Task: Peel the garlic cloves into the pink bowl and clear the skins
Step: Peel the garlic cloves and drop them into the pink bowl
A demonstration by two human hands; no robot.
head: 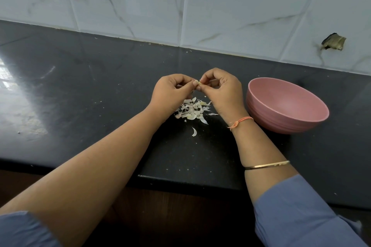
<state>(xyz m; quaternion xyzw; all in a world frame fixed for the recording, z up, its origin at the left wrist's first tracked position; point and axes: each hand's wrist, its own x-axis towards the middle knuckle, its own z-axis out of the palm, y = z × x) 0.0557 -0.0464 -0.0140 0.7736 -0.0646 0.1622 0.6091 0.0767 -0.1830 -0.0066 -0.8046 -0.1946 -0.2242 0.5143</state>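
Note:
A small garlic clove (pixel 198 82) is pinched between the fingertips of both hands above the dark counter. My left hand (pixel 171 91) holds it from the left and my right hand (pixel 222 90) from the right, fingers curled. Most of the clove is hidden by the fingers. Beneath the hands lies a pile of white garlic skins (pixel 192 110), with one loose skin (pixel 194 132) a little nearer to me. The pink bowl (pixel 313 118) stands to the right of my right wrist. What lies inside it cannot be seen from here.
The black stone counter (pixel 90 86) runs to a tiled wall (pixel 180 2) at the back. A hole in the tile (pixel 333 41) shows at the far right. The counter's front edge (pixel 180 176) is just under my forearms.

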